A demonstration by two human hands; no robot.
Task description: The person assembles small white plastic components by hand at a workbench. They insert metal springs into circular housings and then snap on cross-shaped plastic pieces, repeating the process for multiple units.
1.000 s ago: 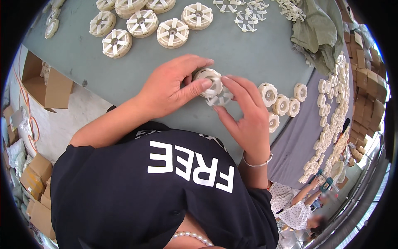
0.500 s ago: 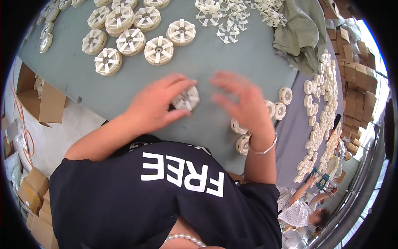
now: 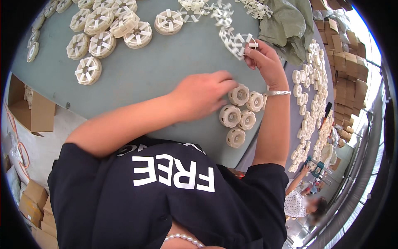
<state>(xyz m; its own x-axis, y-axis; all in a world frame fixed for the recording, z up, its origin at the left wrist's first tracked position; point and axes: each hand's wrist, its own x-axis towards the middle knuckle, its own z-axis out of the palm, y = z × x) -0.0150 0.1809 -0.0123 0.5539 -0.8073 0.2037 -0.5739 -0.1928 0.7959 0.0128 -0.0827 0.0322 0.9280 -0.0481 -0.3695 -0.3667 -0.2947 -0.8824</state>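
My right hand point(image 3: 263, 60) pinches a thin white plastic ring of clips point(image 3: 251, 45) between thumb and fingers, at the near end of a tangled string of such rings point(image 3: 230, 35). My left hand point(image 3: 207, 93), somewhat blurred, reaches across with thumb and fingers apart. Its fingertips are at the left side of a cream round plastic housing point(image 3: 239, 95); whether they touch it I cannot tell. Several similar housings point(image 3: 230, 115) sit beside and below that one, hollow side up, near the table's right edge.
Cream discs with white strips point(image 3: 102, 44) are grouped at the back left, one tilted on its neighbours. A green cloth point(image 3: 290, 29) lies at the far right. Many housings cover another table point(image 3: 286, 143), where a person point(image 3: 296, 203) works. A cardboard box point(image 3: 43, 110) stands at left.
The strip-covered disc has left my left hand; a tilted one now lies on the back-left group. My left hand moved right to the housings. My right hand moved farther away and took a clip ring.
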